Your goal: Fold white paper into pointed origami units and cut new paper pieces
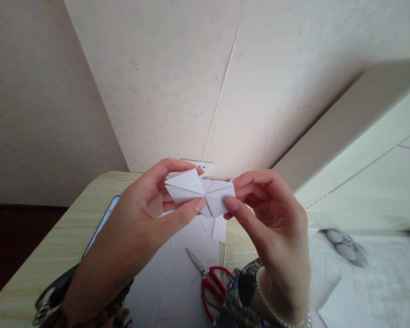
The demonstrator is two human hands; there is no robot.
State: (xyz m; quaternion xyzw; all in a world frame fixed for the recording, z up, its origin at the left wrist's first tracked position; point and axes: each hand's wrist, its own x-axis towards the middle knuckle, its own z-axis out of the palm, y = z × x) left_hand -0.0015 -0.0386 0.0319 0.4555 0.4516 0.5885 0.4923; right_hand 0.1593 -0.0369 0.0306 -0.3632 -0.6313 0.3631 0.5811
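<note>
A small white folded paper piece (216,191) with crisp triangular creases is held up between my two hands, above the table. My left hand (160,200) grips its left half, thumb along the lower edge and fingers behind the top. At the right end, my right hand (269,209) pinches the paper between thumb and fingers; the fingertips behind it are partly hidden. Below, red-handled scissors (210,278) lie with blades a little apart on white paper sheets (171,273).
Beside my left forearm, a phone (100,225) lies on the pale wooden table (71,223). A white paper scrap (219,229) lies behind the scissors. A wall socket (205,167) sits just beyond the table. At right, eyeglasses (345,246) rest on a pale surface.
</note>
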